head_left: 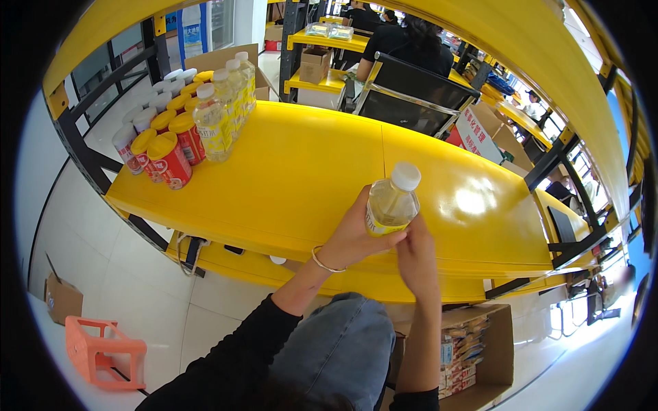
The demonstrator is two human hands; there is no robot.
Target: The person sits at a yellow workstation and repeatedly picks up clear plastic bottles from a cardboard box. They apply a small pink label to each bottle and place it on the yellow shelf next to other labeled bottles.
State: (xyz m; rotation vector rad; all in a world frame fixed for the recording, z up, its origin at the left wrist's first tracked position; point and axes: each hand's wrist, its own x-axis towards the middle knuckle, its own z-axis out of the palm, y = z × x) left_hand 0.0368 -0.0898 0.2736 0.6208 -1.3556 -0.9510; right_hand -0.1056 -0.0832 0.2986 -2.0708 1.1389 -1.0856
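A clear plastic bottle (392,205) with a white cap and a yellow label stands upright between my hands, over the front part of the yellow shelf (308,171). My left hand (356,236) is wrapped round its left side and lower part. My right hand (417,257) touches the bottle's lower right side; its fingers are partly hidden, and I cannot make out whether it grips. At the shelf's left end, a row of similar bottles (214,130) stands beside several red cans with yellow lids (171,161) and more cans with white lids (125,145).
Below on the right, an open cardboard box (495,349) holds packaged goods. An orange plastic stool (106,353) is on the floor at lower left, near a small carton (63,299). Beyond the shelf are a black chair (411,96) and a seated person (411,48). Black posts frame both ends.
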